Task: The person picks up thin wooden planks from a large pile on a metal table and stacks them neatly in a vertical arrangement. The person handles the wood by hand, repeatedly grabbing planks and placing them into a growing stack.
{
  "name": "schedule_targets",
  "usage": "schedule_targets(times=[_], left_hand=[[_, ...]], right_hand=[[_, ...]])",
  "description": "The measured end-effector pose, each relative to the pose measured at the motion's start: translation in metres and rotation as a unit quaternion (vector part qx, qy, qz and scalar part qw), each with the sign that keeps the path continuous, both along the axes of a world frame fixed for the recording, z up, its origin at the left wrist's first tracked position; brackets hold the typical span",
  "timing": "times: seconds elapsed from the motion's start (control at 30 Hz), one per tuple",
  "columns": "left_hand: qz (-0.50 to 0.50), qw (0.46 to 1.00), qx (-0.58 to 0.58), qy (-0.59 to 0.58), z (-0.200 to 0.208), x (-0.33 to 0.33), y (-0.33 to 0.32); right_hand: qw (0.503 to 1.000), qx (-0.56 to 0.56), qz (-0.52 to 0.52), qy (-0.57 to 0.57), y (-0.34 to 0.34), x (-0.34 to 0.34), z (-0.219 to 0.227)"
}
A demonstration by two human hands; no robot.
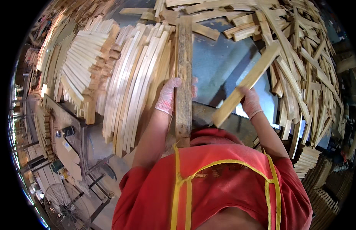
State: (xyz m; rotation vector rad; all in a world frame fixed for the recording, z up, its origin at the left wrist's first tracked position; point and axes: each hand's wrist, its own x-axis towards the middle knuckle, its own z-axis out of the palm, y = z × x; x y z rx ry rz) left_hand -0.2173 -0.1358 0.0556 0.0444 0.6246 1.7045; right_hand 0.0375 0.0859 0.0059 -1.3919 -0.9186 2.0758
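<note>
My left hand [168, 96], in a whitish glove with pink at the cuff, is closed around a dark, weathered wooden board [183, 82]. The board runs straight away from my body, and fingertips show past its right edge. Off to the right, my right hand [251, 102], gloved too, grips a pale wooden strip [249, 82]. That strip slants, its near end pointing left toward my body and its far end over the loose pile. The two pieces are apart. Under the right hand's strip lies a blue-grey metal tabletop [214, 57].
Left of the board, pale strips stand in a neat stack [134, 76], beside another stack [80, 65]. A jumbled pile of strips [297, 73] covers the right side, with more across the back. At lower left are a wire-caged fan [66, 207] and a dark cylindrical object [65, 131].
</note>
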Motion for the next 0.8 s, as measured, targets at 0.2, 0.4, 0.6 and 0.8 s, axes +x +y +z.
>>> schedule_targets(times=[0.2, 0.4, 0.6, 0.8], left_hand=[[0.070, 0.997, -0.014, 0.016, 0.012, -0.021, -0.019], [-0.020, 0.981, -0.106, 0.160, 0.028, -0.010, -0.009], [-0.066, 0.798, -0.281, 0.530, -0.009, 0.055, 0.019], [-0.020, 0.263, -0.376, 0.888, -0.035, 0.045, 0.034]], right_hand=[[0.854, 0.154, 0.424, -0.258, -0.107, -0.095, 0.014], [0.893, -0.005, 0.446, 0.058, -0.069, -0.139, -0.064], [0.970, -0.144, 0.102, 0.165, -0.042, -0.107, 0.021], [0.994, 0.078, 0.082, -0.012, 0.036, -0.048, -0.024]])
